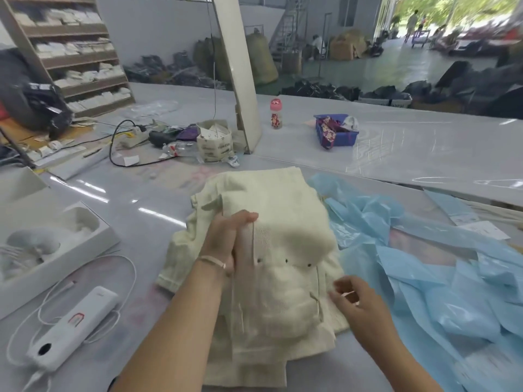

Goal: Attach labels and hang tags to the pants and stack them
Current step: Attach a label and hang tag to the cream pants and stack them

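Observation:
A heap of cream pants (277, 210) lies on the grey table (147, 210) straight in front of me. My left hand (229, 239) lies flat on the top pair beside a row of small dark buttonholes, fingers straight and pointing away. My right hand (353, 298) hovers at the right edge of the pile and pinches a thin pale tag string (347, 293) between thumb and fingers. White paper tags (486, 230) lie at the far right.
Crumpled blue plastic bags (424, 250) spread to the right of the pants. At left are a white power bank with cable (76, 326) and an open white box (56, 236). Farther back stand a paper cup of tags (215, 142), a pink bottle (276, 113) and a blue basket (338, 132).

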The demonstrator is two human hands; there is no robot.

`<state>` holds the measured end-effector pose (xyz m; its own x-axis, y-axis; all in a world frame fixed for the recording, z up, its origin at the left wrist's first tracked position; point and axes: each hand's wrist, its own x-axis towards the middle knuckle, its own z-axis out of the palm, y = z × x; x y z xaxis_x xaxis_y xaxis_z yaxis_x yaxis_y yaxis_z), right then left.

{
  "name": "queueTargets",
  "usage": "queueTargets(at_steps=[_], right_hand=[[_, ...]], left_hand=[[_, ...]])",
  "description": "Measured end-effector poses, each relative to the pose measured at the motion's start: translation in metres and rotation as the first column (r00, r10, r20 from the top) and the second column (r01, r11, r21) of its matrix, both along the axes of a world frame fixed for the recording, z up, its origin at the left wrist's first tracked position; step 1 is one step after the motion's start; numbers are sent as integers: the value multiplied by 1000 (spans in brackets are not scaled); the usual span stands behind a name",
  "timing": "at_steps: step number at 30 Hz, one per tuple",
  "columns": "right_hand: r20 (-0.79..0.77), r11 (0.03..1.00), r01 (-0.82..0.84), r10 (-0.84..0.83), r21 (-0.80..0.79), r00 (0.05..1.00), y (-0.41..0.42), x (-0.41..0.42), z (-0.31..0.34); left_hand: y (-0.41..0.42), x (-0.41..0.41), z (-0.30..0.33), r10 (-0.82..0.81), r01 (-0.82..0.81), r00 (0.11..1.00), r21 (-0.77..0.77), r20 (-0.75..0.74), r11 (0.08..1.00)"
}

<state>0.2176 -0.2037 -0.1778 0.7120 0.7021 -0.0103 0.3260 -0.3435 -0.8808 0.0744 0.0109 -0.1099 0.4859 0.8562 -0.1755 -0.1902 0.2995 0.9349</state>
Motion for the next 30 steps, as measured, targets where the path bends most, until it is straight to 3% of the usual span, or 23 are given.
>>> queueTargets(at_steps=[2,4,6,8,9,11,14,16,17,18,20,21,23,25,26,27,28,30], right_hand=[[-216,985,75,-41,153,975,8,7,4],[-512,942,134,45,308,858,18,9,10],[-772,881,208,232,425,592,22,9,14],[-861,885,167,355,435,363,21,11,17],[-875,893,141,370,428,311,18,11,16],[-878,908,80,372,412,301,16,13,16],[-816,899,-64,422,434,396,4,25,22],[-770,850,-165,524,500,363,-6,28,36],[-714,789,-196,611,582,341,-12,27,44],[-654,723,-204,687,661,318,-18,26,48],[-678,717,-144,694,682,244,-28,20,50],[-744,775,-184,632,605,216,-30,17,51],[-779,873,-276,485,402,397,-31,11,57],[-715,887,-295,462,356,526,-41,6,66],[-675,874,-285,486,394,555,-49,3,72],[-659,859,-254,505,444,558,-61,3,77],[-657,832,-225,543,508,524,-76,3,85],[-622,703,-170,698,691,357,-112,1,98]], left_hand=[[-30,-32,-2,-202,193,956,63,211,979],[-46,-58,-15,-320,347,866,0,384,938],[-49,-67,-33,-201,300,875,-168,441,939],[-48,-64,-44,-24,171,924,-357,382,918],[-46,-61,-47,24,125,946,-429,325,895],[-45,-60,-50,-1,104,975,-448,224,888],[-45,-72,-49,-123,162,985,-394,123,905],[-53,-86,-43,-240,310,911,-172,335,935],[-60,-92,-39,-228,266,836,-5,499,964],[-64,-100,-34,-114,136,760,16,640,991],[-83,-104,-17,-110,294,634,-106,766,950],[-90,-105,-10,-92,271,711,-151,698,951],[-89,-108,-4,-72,231,836,-230,545,945],[-91,-114,6,-10,31,967,-78,254,996],[-92,-118,13,10,-17,995,75,95,997],[-98,-120,19,33,-26,999,185,-33,982],[-108,-124,25,5,-5,1000,213,2,977],[-142,-134,50,-93,57,984,222,152,973]])
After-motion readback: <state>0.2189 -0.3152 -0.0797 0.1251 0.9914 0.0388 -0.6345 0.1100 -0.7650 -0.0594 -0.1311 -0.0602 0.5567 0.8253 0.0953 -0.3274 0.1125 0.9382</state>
